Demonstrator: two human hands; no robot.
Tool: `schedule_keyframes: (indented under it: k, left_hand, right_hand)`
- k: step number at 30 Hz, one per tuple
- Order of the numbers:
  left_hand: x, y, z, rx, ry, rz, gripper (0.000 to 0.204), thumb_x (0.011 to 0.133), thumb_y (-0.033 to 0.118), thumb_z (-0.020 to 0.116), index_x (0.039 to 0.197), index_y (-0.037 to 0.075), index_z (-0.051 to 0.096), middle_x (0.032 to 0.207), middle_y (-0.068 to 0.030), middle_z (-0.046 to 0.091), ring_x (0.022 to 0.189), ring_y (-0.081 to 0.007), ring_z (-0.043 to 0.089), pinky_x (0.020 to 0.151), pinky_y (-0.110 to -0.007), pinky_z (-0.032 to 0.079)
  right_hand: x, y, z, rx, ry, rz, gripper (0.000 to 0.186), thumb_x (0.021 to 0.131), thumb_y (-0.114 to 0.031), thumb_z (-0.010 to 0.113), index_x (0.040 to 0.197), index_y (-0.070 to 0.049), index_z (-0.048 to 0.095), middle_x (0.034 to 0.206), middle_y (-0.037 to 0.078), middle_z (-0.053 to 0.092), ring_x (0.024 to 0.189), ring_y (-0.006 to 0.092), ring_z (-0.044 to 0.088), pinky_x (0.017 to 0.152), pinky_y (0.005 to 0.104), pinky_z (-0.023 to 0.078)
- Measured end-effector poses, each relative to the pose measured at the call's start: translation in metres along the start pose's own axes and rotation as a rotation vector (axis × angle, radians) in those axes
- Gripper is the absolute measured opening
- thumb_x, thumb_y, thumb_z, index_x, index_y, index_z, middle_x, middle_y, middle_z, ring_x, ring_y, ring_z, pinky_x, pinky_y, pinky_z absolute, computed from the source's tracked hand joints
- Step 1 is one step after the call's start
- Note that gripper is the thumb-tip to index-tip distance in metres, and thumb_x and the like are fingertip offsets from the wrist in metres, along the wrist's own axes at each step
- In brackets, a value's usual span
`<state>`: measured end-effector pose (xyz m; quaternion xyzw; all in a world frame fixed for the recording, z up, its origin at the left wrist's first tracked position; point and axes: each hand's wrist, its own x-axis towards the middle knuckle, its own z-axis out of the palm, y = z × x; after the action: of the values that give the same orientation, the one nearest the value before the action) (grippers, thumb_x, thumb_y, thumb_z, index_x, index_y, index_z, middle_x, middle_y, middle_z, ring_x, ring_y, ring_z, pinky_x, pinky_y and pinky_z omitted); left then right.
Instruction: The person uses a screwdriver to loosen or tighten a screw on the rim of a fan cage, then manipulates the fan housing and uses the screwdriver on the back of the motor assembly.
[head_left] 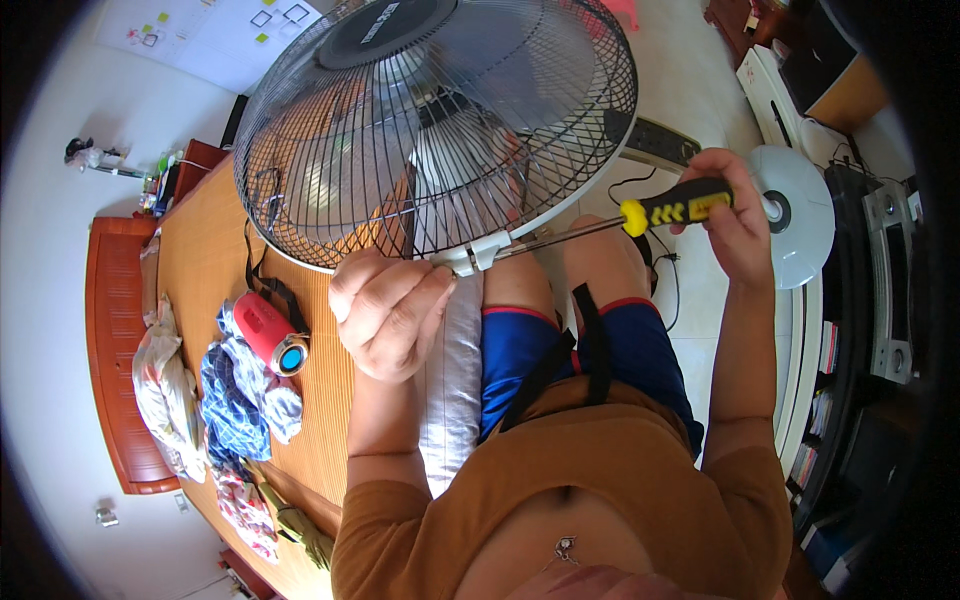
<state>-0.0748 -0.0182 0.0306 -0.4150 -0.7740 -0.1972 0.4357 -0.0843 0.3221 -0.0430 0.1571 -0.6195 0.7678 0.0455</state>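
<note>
A fan head with a black wire guard (pixel 330 150) fills the upper middle, tilted in front of me. Its pale blades show through the wires. On the guard's near rim sits a white clip (pixel 472 257). My left hand (pixel 390 312) is closed around the rim beside that clip, fingers curled and thumb side against it. In my right hand (pixel 738 225) is a screwdriver (pixel 680 205) with a black and yellow handle, held by thumb and fingers. Its thin shaft points left at the clip; whether the tip touches a screw cannot be made out.
Beyond the guard at right stands a round pale base (pixel 800 235), near dark cables (pixel 672 285) on the tiled floor. On the mat-covered bed (pixel 325 430) at left lie a red speaker (pixel 268 330) and crumpled clothes (pixel 235 385). A black media cabinet (pixel 850 330) lines the right.
</note>
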Motion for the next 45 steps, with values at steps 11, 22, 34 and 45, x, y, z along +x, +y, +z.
schedule_keyframes:
  k: [11, 22, 34, 45]
  left_hand:
    - [-0.004, 0.002, 0.000, 0.031, -0.005, -0.007, 0.027, 0.057, 0.005, 0.075, 0.082, 0.003, 0.068, 0.083, -0.0057, 0.060, 0.077, -0.0209, 0.052, 0.068, -0.033, 0.045]
    - [-0.003, 0.000, 0.000, -0.023, -0.001, -0.043, 0.021, 0.065, 0.005, 0.075, 0.082, 0.003, 0.065, 0.082, -0.0069, 0.059, 0.077, -0.0239, 0.053, 0.069, -0.035, 0.044]
    - [-0.008, -0.011, 0.002, -0.052, 0.099, 0.036, 0.027, 0.056, 0.012, 0.068, 0.080, 0.000, 0.068, 0.084, -0.0070, 0.061, 0.076, -0.0204, 0.054, 0.066, -0.036, 0.050]
    - [-0.014, -0.011, 0.007, -0.093, 0.169, 0.009, 0.028, 0.056, 0.018, 0.062, 0.079, 0.004, 0.070, 0.084, -0.0051, 0.061, 0.079, -0.0192, 0.053, 0.070, -0.035, 0.049]
  right_hand:
    - [0.002, 0.009, 0.002, 0.158, -0.003, -0.071, 0.039, 0.088, -0.024, 0.053, 0.118, -0.004, 0.038, 0.106, 0.013, 0.051, 0.097, 0.0208, 0.055, 0.088, 0.0329, 0.046]
    - [0.000, 0.012, 0.003, 0.115, 0.113, 0.057, 0.033, 0.088, -0.015, 0.049, 0.118, -0.005, 0.040, 0.104, 0.011, 0.052, 0.099, 0.0220, 0.055, 0.091, 0.0386, 0.044]
    - [0.002, 0.015, -0.001, 0.205, 0.009, 0.047, 0.049, 0.086, -0.035, 0.059, 0.116, -0.003, 0.039, 0.107, 0.014, 0.049, 0.089, 0.0233, 0.056, 0.069, 0.0341, 0.050]
    - [-0.002, 0.009, -0.004, 0.100, -0.002, 0.083, 0.050, 0.086, -0.044, 0.057, 0.113, -0.007, 0.038, 0.088, 0.013, 0.048, 0.067, 0.0213, 0.056, 0.055, 0.0303, 0.050]
